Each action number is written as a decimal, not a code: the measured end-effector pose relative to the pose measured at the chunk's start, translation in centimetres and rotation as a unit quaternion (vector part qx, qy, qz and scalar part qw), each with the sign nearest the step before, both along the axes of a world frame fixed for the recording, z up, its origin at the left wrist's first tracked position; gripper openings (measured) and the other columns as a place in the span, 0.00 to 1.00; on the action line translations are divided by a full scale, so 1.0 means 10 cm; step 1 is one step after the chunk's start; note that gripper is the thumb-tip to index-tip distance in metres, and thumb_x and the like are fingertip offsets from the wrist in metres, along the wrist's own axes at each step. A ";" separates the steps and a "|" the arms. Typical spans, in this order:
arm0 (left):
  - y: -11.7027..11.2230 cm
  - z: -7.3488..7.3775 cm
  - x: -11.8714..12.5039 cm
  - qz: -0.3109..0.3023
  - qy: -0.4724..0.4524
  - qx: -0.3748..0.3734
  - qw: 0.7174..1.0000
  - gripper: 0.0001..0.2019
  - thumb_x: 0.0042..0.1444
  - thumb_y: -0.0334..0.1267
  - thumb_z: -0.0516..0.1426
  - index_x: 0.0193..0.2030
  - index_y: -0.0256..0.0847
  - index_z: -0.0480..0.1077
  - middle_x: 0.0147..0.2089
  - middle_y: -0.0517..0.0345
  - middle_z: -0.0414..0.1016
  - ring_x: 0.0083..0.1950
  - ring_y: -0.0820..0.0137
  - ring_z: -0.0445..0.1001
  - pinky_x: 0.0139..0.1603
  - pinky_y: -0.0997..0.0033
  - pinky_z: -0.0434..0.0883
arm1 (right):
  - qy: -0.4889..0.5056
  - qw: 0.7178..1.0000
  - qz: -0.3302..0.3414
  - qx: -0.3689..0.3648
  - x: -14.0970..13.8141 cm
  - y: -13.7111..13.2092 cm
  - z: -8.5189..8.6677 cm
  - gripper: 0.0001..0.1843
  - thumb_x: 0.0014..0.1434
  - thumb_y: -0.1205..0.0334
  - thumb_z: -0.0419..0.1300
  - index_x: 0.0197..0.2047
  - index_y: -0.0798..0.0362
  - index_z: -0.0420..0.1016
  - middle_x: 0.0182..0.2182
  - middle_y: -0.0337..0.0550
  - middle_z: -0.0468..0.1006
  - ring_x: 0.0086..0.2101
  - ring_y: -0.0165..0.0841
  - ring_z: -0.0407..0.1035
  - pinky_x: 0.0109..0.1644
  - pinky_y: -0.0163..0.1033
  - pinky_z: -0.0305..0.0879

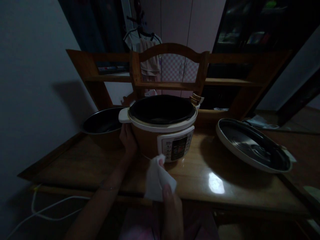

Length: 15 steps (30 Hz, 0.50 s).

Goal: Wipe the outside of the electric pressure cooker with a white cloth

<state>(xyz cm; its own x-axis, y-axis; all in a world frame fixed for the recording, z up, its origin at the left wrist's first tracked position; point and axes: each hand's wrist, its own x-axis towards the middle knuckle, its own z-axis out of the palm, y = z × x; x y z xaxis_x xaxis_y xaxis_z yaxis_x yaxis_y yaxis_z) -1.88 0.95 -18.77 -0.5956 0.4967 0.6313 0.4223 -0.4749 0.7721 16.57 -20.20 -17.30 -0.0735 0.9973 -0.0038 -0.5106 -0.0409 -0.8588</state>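
Note:
An orange and white electric cooker stands lidless on a wooden table, its dark inner cavity showing. My left hand presses against the cooker's left side under its white handle, fingers wrapped on the body. My right hand pinches a white cloth and holds it up against the lower front of the cooker, just left of the control panel.
The cooker's lid lies upside down on the table to the right. A dark inner pot sits to the left behind the cooker. A wooden shelf frame runs along the back. A white cable hangs off the left front edge.

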 end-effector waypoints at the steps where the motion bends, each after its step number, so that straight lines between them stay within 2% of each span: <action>1: 0.01 -0.01 -0.01 0.001 -0.001 -0.001 1.000 0.21 0.71 0.50 0.48 0.55 0.39 0.75 0.55 0.46 0.79 0.55 0.62 0.76 0.58 0.62 0.69 | -0.075 0.994 -0.043 0.062 0.05 -0.02 0.02 0.27 0.67 0.48 0.58 0.65 0.50 0.72 0.62 0.47 0.76 0.70 0.49 0.57 0.71 0.57 0.59; 2: 0.01 -0.01 -0.01 0.003 -0.002 -0.001 1.000 0.21 0.71 0.50 0.48 0.55 0.40 0.75 0.54 0.46 0.79 0.54 0.62 0.76 0.58 0.62 0.69 | -0.164 0.972 -0.090 0.141 0.10 -0.02 0.04 0.28 0.68 0.51 0.57 0.69 0.49 0.68 0.65 0.46 0.72 0.71 0.50 0.52 0.73 0.59 0.55; 3: 0.02 -0.01 -0.01 0.004 -0.002 -0.001 1.000 0.21 0.71 0.50 0.48 0.55 0.40 0.76 0.54 0.46 0.79 0.54 0.62 0.76 0.57 0.62 0.69 | -0.259 0.928 -0.136 0.231 0.14 0.00 0.07 0.29 0.69 0.55 0.55 0.71 0.48 0.64 0.68 0.46 0.68 0.72 0.50 0.48 0.74 0.61 0.52; 5: 0.02 0.00 -0.01 0.002 0.000 0.002 1.000 0.21 0.71 0.50 0.48 0.56 0.40 0.75 0.55 0.46 0.79 0.54 0.61 0.76 0.57 0.62 0.69 | -0.409 0.805 -0.190 0.385 0.19 0.12 0.15 0.33 0.70 0.62 0.52 0.76 0.49 0.53 0.73 0.45 0.57 0.74 0.51 0.39 0.75 0.65 0.44; 7: 0.01 0.01 0.00 -0.002 0.000 0.004 1.000 0.21 0.71 0.49 0.48 0.57 0.40 0.75 0.55 0.46 0.79 0.54 0.61 0.76 0.57 0.63 0.69 | -0.512 0.695 -0.187 0.468 0.19 0.33 0.20 0.35 0.70 0.65 0.48 0.78 0.52 0.44 0.76 0.44 0.48 0.75 0.51 0.31 0.76 0.67 0.38; 8: 0.00 0.01 0.01 -0.005 0.000 0.004 1.000 0.21 0.71 0.49 0.48 0.57 0.41 0.75 0.55 0.46 0.79 0.54 0.61 0.76 0.57 0.63 0.69 | -0.556 0.667 -0.174 0.466 0.18 0.45 0.21 0.35 0.71 0.65 0.48 0.78 0.52 0.44 0.76 0.42 0.47 0.75 0.49 0.31 0.76 0.66 0.36; 11: -0.01 0.02 0.02 -0.019 -0.006 0.004 1.000 0.21 0.71 0.50 0.48 0.58 0.43 0.75 0.56 0.47 0.79 0.56 0.61 0.76 0.57 0.63 0.70 | -0.621 0.626 -0.160 0.444 0.16 0.73 0.14 0.32 0.72 0.66 0.48 0.77 0.51 0.49 0.75 0.37 0.51 0.75 0.44 0.34 0.78 0.61 0.33; 15: 0.00 0.01 0.01 -0.021 -0.013 0.004 1.000 0.21 0.71 0.51 0.49 0.57 0.42 0.75 0.55 0.47 0.79 0.54 0.61 0.76 0.56 0.63 0.71 | -0.631 0.620 -0.144 0.444 0.21 0.78 0.01 0.31 0.71 0.67 0.49 0.75 0.52 0.54 0.75 0.36 0.52 0.75 0.43 0.35 0.78 0.60 0.34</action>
